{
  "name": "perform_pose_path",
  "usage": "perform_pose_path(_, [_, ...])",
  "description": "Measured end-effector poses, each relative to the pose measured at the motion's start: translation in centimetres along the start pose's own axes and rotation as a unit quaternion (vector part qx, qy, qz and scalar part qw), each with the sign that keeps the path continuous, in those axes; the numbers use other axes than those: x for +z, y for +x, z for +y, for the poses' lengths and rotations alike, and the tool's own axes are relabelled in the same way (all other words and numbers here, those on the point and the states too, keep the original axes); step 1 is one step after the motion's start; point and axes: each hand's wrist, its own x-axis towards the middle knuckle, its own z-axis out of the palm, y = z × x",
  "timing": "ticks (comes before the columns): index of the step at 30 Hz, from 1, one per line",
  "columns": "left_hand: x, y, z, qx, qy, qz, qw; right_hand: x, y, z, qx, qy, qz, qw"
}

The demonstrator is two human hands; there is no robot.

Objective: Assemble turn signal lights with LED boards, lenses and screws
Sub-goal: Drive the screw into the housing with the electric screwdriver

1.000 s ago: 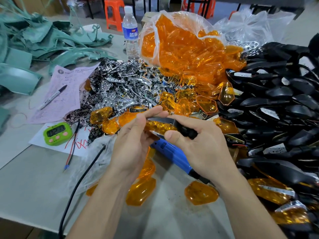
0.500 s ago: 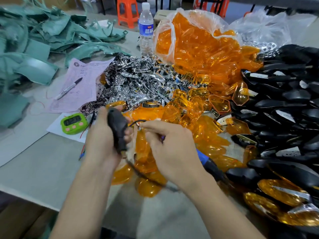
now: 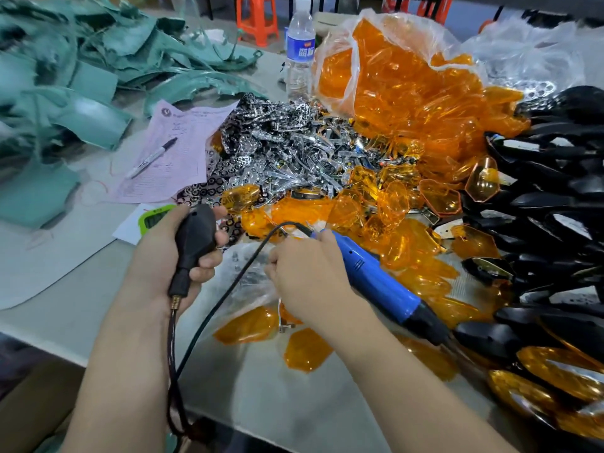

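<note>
My left hand (image 3: 166,256) grips a black turn signal housing (image 3: 195,237) upright, its stem and wire hanging down past my wrist. My right hand (image 3: 310,282) lies on the table with fingers curled down at a clear bag (image 3: 248,279); what they hold is hidden. A blue electric screwdriver (image 3: 376,282) lies against that hand, its black cable looping toward me. Loose amber lenses (image 3: 305,351) lie around the hands. A pile of chrome reflector and board parts (image 3: 294,158) sits behind them.
A torn bag of amber lenses (image 3: 392,93) stands at the back, black housings (image 3: 555,207) heap on the right, finished lights (image 3: 555,371) lie at lower right. A water bottle (image 3: 300,53), green timer (image 3: 155,215), paper with marker (image 3: 152,157) and green plastic parts (image 3: 65,76) fill the left.
A second ago both hands held the light together. My left hand has taken the housing left and upright; my right hand has dropped to the table beside the blue screwdriver.
</note>
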Motion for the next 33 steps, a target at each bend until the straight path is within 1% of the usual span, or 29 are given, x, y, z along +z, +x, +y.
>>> perform_pose_path(4, [0.0,0.5,-0.4,-0.032,-0.018,-0.031,0.999,0.1,0.7,-0.7,0.010,0.004,0.009,1.000])
perform_pose_path(7, [0.3,0.8,-0.9,-0.030,-0.015,-0.041,0.999,0.0,1.3,-0.7,-0.029,0.009,-0.020,0.999])
perform_pose_path(9, [0.6,1.0,-1.2,-0.033,-0.036,-0.060,0.997,-0.2,1.7,-0.6,-0.052,0.009,-0.033,0.998])
perform_pose_path(13, [1.2,1.5,-1.9,-0.054,-0.033,-0.085,0.994,0.0,2.1,0.4,-0.063,0.046,-0.057,0.995])
perform_pose_path(15, [1.6,1.8,-2.5,-0.055,-0.023,-0.091,0.994,0.5,1.9,0.5,-0.056,0.039,-0.048,0.996])
perform_pose_path(17, [1.9,2.0,-2.9,-0.054,-0.016,-0.086,0.995,0.9,1.8,0.2,-0.042,0.013,-0.036,0.998])
perform_pose_path(19, [2.0,2.2,-3.4,-0.055,-0.005,-0.072,0.996,0.8,1.9,0.1,-0.020,0.024,-0.045,0.999])
perform_pose_path(22, [2.1,2.5,-3.8,-0.058,0.028,-0.043,0.997,-0.2,2.2,0.9,0.004,0.091,-0.097,0.991])
perform_pose_path(24, [2.3,2.8,-4.1,-0.046,0.065,-0.025,0.997,-1.0,2.3,1.5,0.010,0.136,-0.136,0.981])
perform_pose_path(25, [2.3,2.9,-4.2,-0.041,0.078,-0.019,0.996,-1.2,2.4,1.7,0.016,0.155,-0.140,0.978])
perform_pose_path(27, [2.2,3.0,-4.3,-0.041,0.084,-0.019,0.995,-1.1,2.1,1.8,0.040,0.192,-0.117,0.974])
perform_pose_path(30, [1.8,2.7,-4.3,-0.029,0.048,-0.036,0.998,-0.1,1.5,1.9,0.079,0.279,-0.061,0.955])
perform_pose_path(32, [1.6,2.3,-4.2,-0.013,0.043,-0.027,0.999,0.4,1.2,1.8,0.117,0.357,-0.009,0.927])
perform_pose_path(33, [1.6,2.2,-4.1,-0.005,0.052,-0.019,0.998,0.5,1.1,1.7,0.132,0.402,0.017,0.906])
